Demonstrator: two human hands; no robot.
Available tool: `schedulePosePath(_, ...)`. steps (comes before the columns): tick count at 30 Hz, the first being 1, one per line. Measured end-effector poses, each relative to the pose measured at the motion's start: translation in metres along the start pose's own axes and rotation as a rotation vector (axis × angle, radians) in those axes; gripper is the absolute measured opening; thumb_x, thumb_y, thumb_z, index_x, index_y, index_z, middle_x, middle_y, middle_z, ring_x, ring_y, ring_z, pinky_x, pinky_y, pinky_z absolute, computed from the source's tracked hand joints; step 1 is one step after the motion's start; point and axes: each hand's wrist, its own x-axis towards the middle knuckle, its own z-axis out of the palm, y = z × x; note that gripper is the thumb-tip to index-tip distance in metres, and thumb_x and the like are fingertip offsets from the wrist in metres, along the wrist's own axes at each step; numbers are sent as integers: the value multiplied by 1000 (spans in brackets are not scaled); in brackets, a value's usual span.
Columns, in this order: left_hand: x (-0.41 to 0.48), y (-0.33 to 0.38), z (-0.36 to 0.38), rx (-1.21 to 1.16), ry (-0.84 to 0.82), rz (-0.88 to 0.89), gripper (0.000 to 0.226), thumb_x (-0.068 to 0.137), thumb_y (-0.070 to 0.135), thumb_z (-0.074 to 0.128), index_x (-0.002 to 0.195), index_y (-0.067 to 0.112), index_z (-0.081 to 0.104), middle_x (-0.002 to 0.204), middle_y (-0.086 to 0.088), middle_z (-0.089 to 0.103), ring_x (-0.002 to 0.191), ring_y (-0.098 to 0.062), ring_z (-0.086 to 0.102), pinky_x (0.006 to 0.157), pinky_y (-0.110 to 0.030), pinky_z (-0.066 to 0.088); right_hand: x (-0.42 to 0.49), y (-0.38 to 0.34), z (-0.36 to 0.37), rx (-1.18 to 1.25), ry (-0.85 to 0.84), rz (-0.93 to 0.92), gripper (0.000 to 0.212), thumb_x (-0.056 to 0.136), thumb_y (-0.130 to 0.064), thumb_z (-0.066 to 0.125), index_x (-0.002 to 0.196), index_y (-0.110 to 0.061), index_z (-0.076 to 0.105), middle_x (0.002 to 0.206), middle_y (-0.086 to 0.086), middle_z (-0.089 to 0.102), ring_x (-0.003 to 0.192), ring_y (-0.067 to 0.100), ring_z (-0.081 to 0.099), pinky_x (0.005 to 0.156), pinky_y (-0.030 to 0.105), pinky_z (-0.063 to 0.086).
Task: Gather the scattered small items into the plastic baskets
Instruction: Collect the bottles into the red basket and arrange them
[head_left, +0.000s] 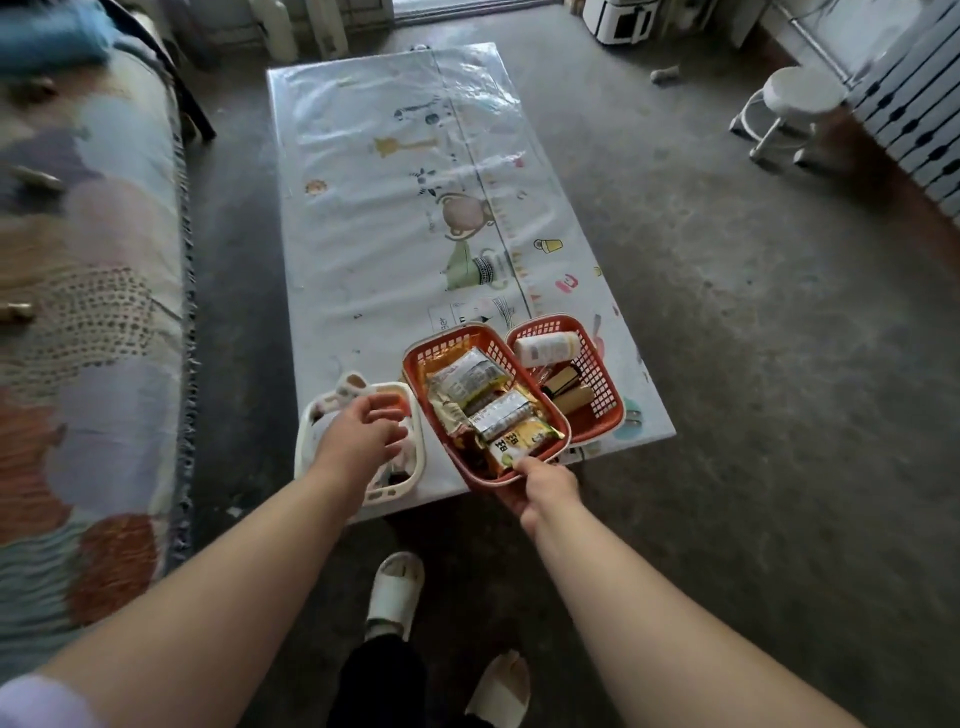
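The thumb (523, 464) of the right hand (545, 491) presses down on the near rim of the near orange basket (441, 347), the other fingers curled beneath it out of my sight, so the hand clamps that rim. This basket is orange mesh plastic with a pale lip, tilted and overlapping its neighbours, and packed with snack packets (485, 397) in yellow, silver and green wrappers. At its two o'clock, touching it, sits the far orange basket (598, 375), holding a white bottle (545, 348) on its side and some dark and tan boxes (567, 389). At the nine o'clock side, the left hand (363, 436) hangs over the white basket (387, 494), fingers apart and loosely curved; I see nothing held, and cannot tell whether they touch it. All three baskets crowd the six o'clock end of the table (374, 234), which has a cartoon-animal cover. A patterned sofa (93, 312) runs along nine o'clock, a white stool (800, 96) stands at two o'clock, and white slippers (395, 592) show at six.
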Motion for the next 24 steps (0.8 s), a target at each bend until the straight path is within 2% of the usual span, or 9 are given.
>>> schedulePosePath(3, 26, 15, -3, 51, 7, 34, 29, 93, -1, 52, 117, 14, 57, 105, -8, 65, 96, -25, 68, 81, -34, 58, 18, 5, 16, 45, -6, 40, 23, 89, 7, 56, 109, -4, 57, 88, 16, 63, 71, 27, 63, 65, 43, 57)
schedulePosePath(6, 64, 32, -2, 107, -18, 58, 28, 94, -3, 49, 116, 12, 57, 106, -9, 63, 93, -24, 67, 76, -31, 57, 44, 14, 31, 64, 14, 81, 25, 89, 8, 57, 110, -6, 55, 92, 15, 63, 73, 26, 64, 56, 38, 59)
schedulePosePath(10, 104, 50, 9, 168, -80, 67, 28, 94, -6, 46, 114, 9, 57, 101, -8, 63, 86, -20, 63, 81, -30, 56, 66, 31, 42, 99, 48, 154, 32, 88, 9, 58, 115, -8, 54, 95, 14, 63, 75, 24, 63, 53, 34, 52)
schedulePosePath(14, 136, 60, 28, 234, -181, 56, 25, 93, -6, 49, 108, 10, 59, 99, -9, 64, 83, -20, 62, 74, -27, 56, 89, 42, 44, -11, 87, 207, 34, 87, 3, 63, 118, -9, 56, 110, 15, 65, 88, 26, 65, 65, 36, 56)
schedulePosePath(16, 150, 63, 40, 269, -227, 42, 23, 93, -5, 50, 108, 10, 59, 98, -9, 64, 83, -20, 61, 75, -29, 55, 91, 42, 43, -117, 84, 263, 34, 85, -3, 67, 118, -8, 59, 108, 13, 66, 93, 28, 64, 74, 41, 56)
schedulePosePath(17, 156, 64, 47, 285, -248, 33, 23, 93, -5, 51, 107, 10, 60, 97, -9, 64, 83, -19, 61, 74, -29, 55, 93, 41, 41, -139, 80, 283, 34, 85, -6, 69, 117, -8, 60, 106, 13, 67, 92, 28, 64, 73, 40, 55)
schedulePosePath(20, 169, 70, 70, 299, -289, 22, 25, 91, -7, 51, 110, 8, 60, 94, -7, 63, 77, -16, 59, 66, -24, 55, 92, 26, 31, -76, 88, 256, 32, 81, -12, 74, 111, -9, 61, 99, 10, 70, 83, 22, 65, 60, 30, 46)
schedulePosePath(22, 177, 73, 87, 339, -310, 30, 28, 91, -7, 51, 114, 8, 59, 95, -6, 63, 79, -17, 60, 74, -29, 56, 97, 11, 16, -38, 150, 172, 27, 82, -16, 73, 106, -8, 63, 95, 9, 72, 83, 21, 66, 65, 30, 44)
schedulePosePath(24, 187, 74, 106, 460, -332, 80, 33, 92, -4, 52, 120, 12, 57, 106, -5, 64, 90, -18, 62, 84, -35, 56, 108, -6, -1, -30, 268, 73, 24, 83, -22, 72, 101, -7, 66, 93, 5, 71, 86, 20, 64, 72, 32, 43)
